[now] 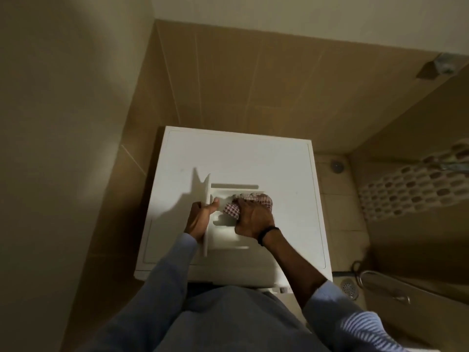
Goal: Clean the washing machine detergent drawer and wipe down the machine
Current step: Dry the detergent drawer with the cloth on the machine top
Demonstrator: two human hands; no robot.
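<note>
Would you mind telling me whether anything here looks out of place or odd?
Only the detergent drawer: it lies out of its slot on top of the washing machine, which fits the cleaning. The left hand holds its front panel while the right hand grips a checked cloth inside it. No spill or damage shows.

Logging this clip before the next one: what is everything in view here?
washing machine: 1, white, centre, against the tiled wall.
drawer: 1, white, lying on the machine's top.
cloth: 1, red-and-white checked, in the drawer.
floor drains: 2, metal, floor right of the machine.
mosaic strip: 1, brown and white, right wall.
tub or bucket: 1, tan, lower right, unclear.
wristband: 1, black, right wrist.
sleeves: 2, blue, lower frame.
left hand: 1, holds the drawer's front panel.
right hand: 1, presses the cloth into the drawer.
</note>
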